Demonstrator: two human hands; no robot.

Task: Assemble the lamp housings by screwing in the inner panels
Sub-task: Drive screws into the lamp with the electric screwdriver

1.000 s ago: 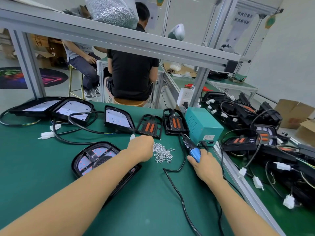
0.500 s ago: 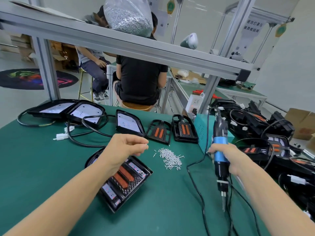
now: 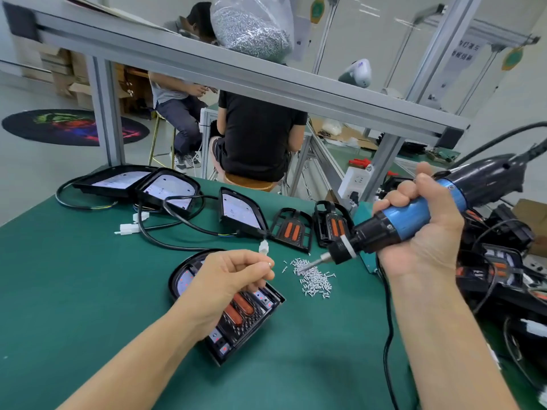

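Note:
A black lamp housing [image 3: 251,318] with an orange-slotted inner panel lies on the green mat, partly hidden under my left hand [image 3: 228,279]. That hand pinches a small silver screw [image 3: 270,264] between thumb and fingers above the housing. My right hand [image 3: 420,232] grips a blue and black electric screwdriver [image 3: 411,214], tilted so its bit points down-left into a pile of loose screws [image 3: 315,281].
Two loose inner panels [image 3: 293,230] and three more housings [image 3: 165,187] with black cables lie at the back of the mat. A teal power box [image 3: 365,258] stands by my right hand. A heap of wired housings [image 3: 500,261] fills the right. Two people sit beyond the bench.
My right hand has lifted the screwdriver off the mat and swung it from upright to tilted, bit at the screw pile. My left hand left the pile with a screw.

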